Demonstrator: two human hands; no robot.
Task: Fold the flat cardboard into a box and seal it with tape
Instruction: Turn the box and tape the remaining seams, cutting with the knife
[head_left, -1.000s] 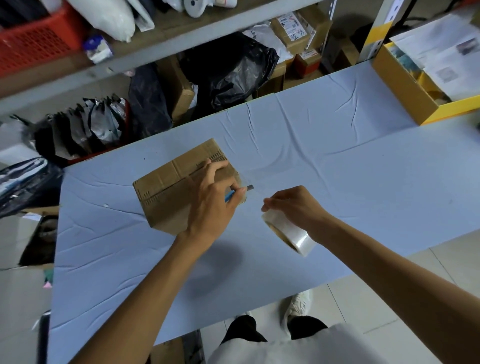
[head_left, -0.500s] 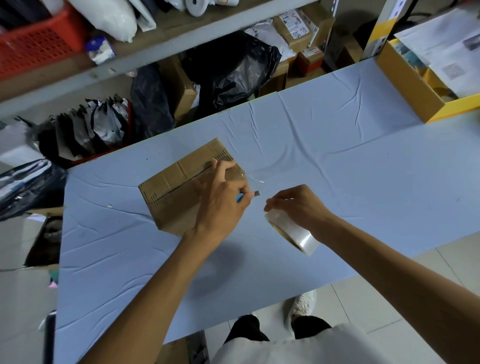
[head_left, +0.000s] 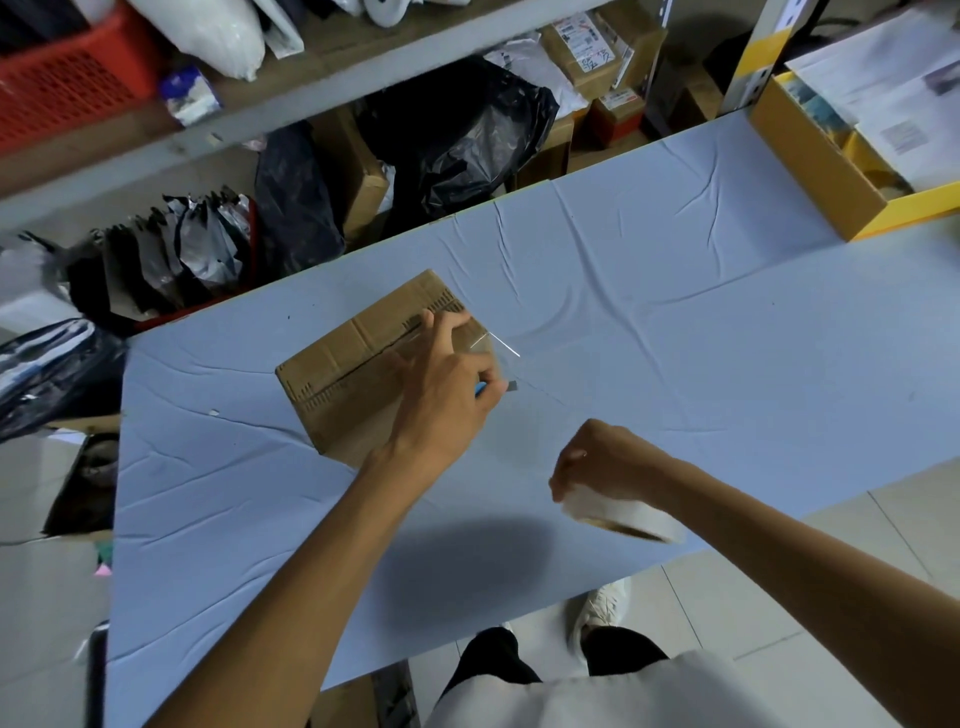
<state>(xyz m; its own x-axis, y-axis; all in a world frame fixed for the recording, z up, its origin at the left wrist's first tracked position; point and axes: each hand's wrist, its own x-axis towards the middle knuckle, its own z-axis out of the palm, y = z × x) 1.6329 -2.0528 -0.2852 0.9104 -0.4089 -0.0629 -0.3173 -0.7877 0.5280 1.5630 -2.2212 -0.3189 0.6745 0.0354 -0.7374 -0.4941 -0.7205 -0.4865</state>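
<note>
Mid-frame, our left hand, resting on the brown cardboard box, pinches what looks like a blue-handled cutter; lower right, our right hand grips a clear tape roll.

Folded brown cardboard box on table, clear tape roll held nearby

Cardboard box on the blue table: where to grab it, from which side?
Probably span the cardboard box across its short width, fingers on the two long side walls, coming from above at its left end. The left hand covers the right end; the top is flat.
</note>
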